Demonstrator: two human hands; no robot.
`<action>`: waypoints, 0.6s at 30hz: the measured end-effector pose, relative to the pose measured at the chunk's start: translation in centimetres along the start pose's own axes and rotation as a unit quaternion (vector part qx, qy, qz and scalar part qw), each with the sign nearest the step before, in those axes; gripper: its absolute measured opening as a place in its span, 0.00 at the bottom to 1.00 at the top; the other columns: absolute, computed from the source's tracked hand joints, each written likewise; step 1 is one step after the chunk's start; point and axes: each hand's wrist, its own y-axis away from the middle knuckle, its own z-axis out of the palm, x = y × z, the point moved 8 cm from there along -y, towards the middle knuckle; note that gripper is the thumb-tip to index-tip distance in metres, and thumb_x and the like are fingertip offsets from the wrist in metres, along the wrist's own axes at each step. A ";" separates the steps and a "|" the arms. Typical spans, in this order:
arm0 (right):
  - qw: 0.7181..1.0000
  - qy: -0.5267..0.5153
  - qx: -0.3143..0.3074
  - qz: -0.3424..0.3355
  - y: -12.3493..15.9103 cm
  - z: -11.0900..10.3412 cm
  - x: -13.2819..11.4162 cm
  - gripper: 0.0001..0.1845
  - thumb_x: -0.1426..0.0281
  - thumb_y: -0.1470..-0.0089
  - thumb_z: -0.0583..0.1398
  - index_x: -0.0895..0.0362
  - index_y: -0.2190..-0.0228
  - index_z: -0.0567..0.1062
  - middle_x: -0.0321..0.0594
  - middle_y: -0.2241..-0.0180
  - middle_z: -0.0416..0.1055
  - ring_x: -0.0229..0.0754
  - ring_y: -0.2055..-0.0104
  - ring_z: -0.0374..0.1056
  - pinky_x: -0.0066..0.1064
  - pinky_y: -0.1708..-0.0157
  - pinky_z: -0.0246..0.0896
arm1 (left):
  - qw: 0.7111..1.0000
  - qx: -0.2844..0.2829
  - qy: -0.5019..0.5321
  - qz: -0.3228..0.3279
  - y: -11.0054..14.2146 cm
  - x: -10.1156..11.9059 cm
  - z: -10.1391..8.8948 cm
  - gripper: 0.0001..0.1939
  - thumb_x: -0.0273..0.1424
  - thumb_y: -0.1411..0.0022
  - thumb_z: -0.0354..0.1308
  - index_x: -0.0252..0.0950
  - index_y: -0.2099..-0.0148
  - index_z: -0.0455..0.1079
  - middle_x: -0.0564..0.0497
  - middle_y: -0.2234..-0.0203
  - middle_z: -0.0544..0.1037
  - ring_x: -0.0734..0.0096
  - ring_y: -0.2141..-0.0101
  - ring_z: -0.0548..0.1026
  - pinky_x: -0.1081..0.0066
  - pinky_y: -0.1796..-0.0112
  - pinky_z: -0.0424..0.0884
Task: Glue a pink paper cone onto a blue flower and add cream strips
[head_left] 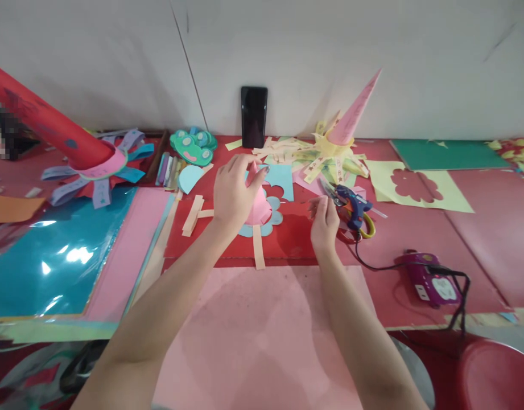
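My left hand pinches the upper end of a pink paper cone. Round the foot of the cone spreads a light-blue scalloped paper piece, partly covered by my hand. One beige paper strip sticks out from it towards me, another to the left. Held apart on the right, my right hand has its fingers curled in with the thumb against them; whatever they may hold is hidden. Just beyond it lie a blue glue gun and scissors with red and yellow handles.
Behind stand a phone against the wall and a finished-looking pink cone on yellow strips. A red cone leans at left. Folded beige strips lie nearby. A purple power adapter with a black cord sits at right.
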 end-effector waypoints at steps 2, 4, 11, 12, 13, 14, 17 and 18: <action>1.000 -0.018 -0.001 0.007 0.0 0.0 -0.1 0.22 0.55 0.40 0.45 0.56 0.72 0.67 0.34 0.76 0.63 0.34 0.77 0.57 0.28 0.75 0.54 | 1.000 -0.007 -0.002 -0.007 -0.4 -0.1 0.1 0.05 0.31 0.37 0.54 0.37 0.66 0.68 0.54 0.72 0.76 0.72 0.68 0.73 0.71 0.63 0.66; 1.000 -0.024 -0.003 0.011 0.0 0.0 -0.2 0.22 0.55 0.40 0.45 0.56 0.72 0.68 0.34 0.77 0.63 0.33 0.77 0.57 0.28 0.75 0.54 | 1.000 -0.013 0.009 -0.014 -0.8 0.0 0.0 0.06 0.31 0.37 0.53 0.38 0.66 0.70 0.54 0.72 0.77 0.72 0.69 0.74 0.72 0.65 0.66; 0.999 -0.039 -0.001 0.022 0.0 -0.1 -0.3 0.22 0.54 0.40 0.46 0.56 0.72 0.69 0.34 0.76 0.63 0.33 0.77 0.57 0.28 0.74 0.54 | 0.997 -0.003 0.062 -0.045 -2.5 0.5 -1.2 0.09 0.32 0.35 0.51 0.39 0.65 0.72 0.55 0.71 0.80 0.73 0.68 0.76 0.74 0.64 0.69; 0.999 -0.041 -0.001 0.025 0.0 -0.1 -0.2 0.23 0.54 0.40 0.46 0.56 0.72 0.69 0.33 0.76 0.62 0.33 0.77 0.57 0.28 0.74 0.54 | 0.997 -0.002 0.067 -0.046 -2.7 0.5 -1.4 0.09 0.33 0.35 0.51 0.39 0.65 0.72 0.55 0.71 0.79 0.73 0.67 0.76 0.74 0.64 0.69; 0.999 -0.042 -0.001 0.028 0.0 -0.1 -0.2 0.23 0.54 0.40 0.46 0.56 0.72 0.69 0.33 0.77 0.62 0.33 0.77 0.57 0.28 0.74 0.54 | 0.996 -0.003 0.071 -0.047 -3.0 0.5 -1.5 0.10 0.33 0.35 0.50 0.38 0.65 0.72 0.54 0.71 0.79 0.72 0.67 0.76 0.74 0.63 0.69; 0.999 -0.043 -0.002 0.030 0.0 -0.1 -0.1 0.23 0.54 0.40 0.46 0.56 0.72 0.69 0.33 0.77 0.62 0.32 0.77 0.57 0.28 0.75 0.53 | 0.996 -0.005 0.075 -0.047 -3.2 0.5 -1.7 0.11 0.33 0.34 0.50 0.37 0.64 0.72 0.54 0.71 0.79 0.72 0.66 0.77 0.74 0.63 0.69; 0.999 -0.043 -0.004 0.029 -0.1 0.0 -0.1 0.23 0.54 0.40 0.46 0.57 0.72 0.69 0.33 0.77 0.62 0.32 0.77 0.56 0.27 0.75 0.53 | 0.995 -0.008 0.084 -0.050 -3.9 0.6 -2.3 0.12 0.34 0.34 0.49 0.37 0.64 0.72 0.54 0.72 0.79 0.72 0.67 0.77 0.74 0.64 0.70; 0.999 -0.043 -0.004 0.027 -0.1 0.0 -0.2 0.23 0.54 0.40 0.46 0.57 0.72 0.69 0.33 0.77 0.62 0.32 0.77 0.56 0.27 0.75 0.53 | 0.995 -0.007 0.088 -0.052 -4.1 0.6 -2.6 0.12 0.34 0.34 0.49 0.38 0.65 0.72 0.55 0.72 0.79 0.73 0.67 0.77 0.74 0.64 0.70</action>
